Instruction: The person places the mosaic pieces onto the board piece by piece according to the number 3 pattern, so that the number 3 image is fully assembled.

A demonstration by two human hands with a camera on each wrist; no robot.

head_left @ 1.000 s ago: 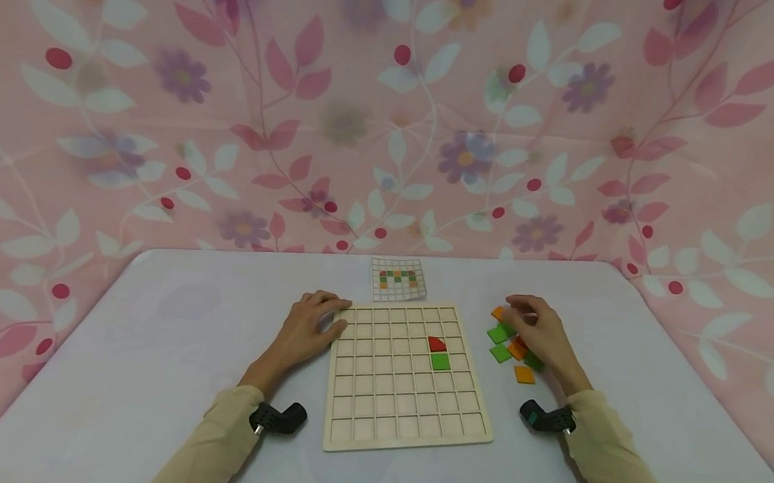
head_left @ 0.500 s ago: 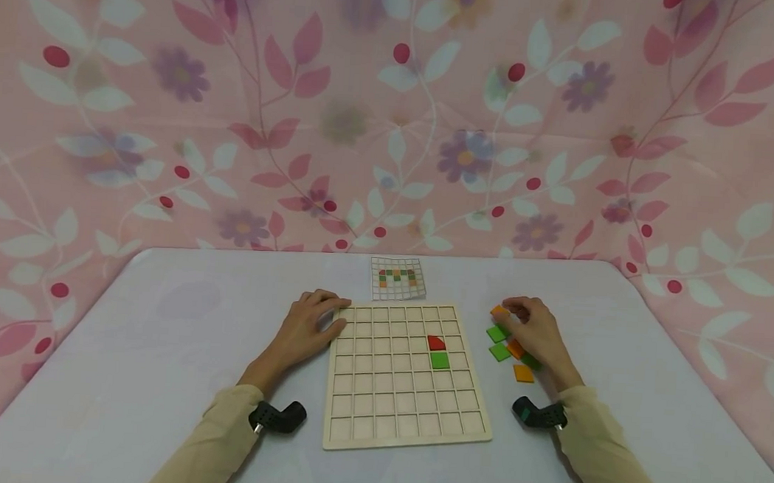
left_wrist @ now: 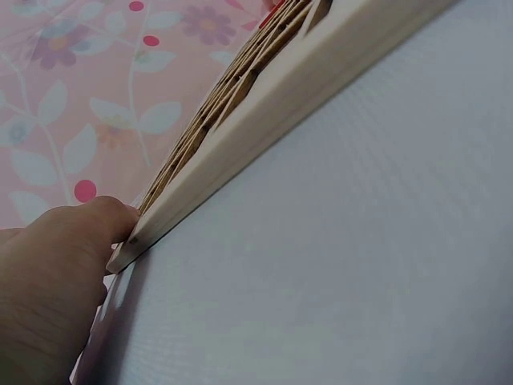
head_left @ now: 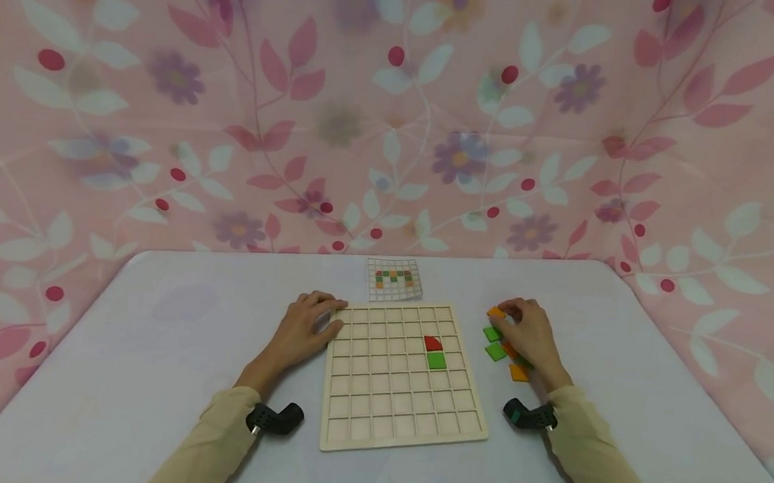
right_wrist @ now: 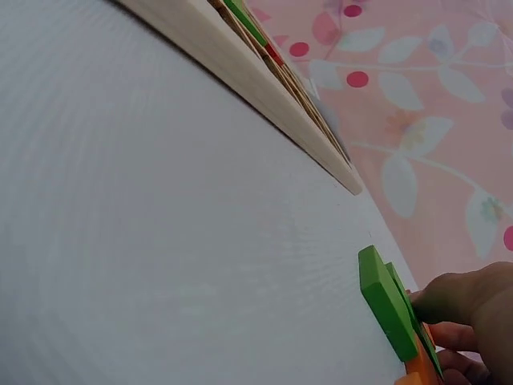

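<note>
A light wooden grid board [head_left: 404,401] lies on the table, with a red tile [head_left: 433,343] rounded at one corner and a green square tile [head_left: 436,360] in its cells. My left hand [head_left: 303,330] rests at its far left corner; in the left wrist view the thumb [left_wrist: 120,215] touches the rim. My right hand [head_left: 528,331] is over a loose pile right of the board, its fingertips among green tiles [head_left: 491,334] and orange tiles [head_left: 496,312]. In the right wrist view the thumb [right_wrist: 453,297] touches a green tile behind a nearer green one [right_wrist: 386,303]; I cannot tell whether it is pinched.
A paper card [head_left: 394,280] printed with a coloured grid pattern lies beyond the board. Further green [head_left: 496,352] and orange [head_left: 519,373] tiles lie beside the right hand. Black wrist cameras sit on both sleeves. A floral cloth [head_left: 394,124] hangs behind the white table.
My right hand has moved slightly left and lower over the tile pile, covering more of it. The left hand stays at the board's corner. The whole head view has shifted slightly.
</note>
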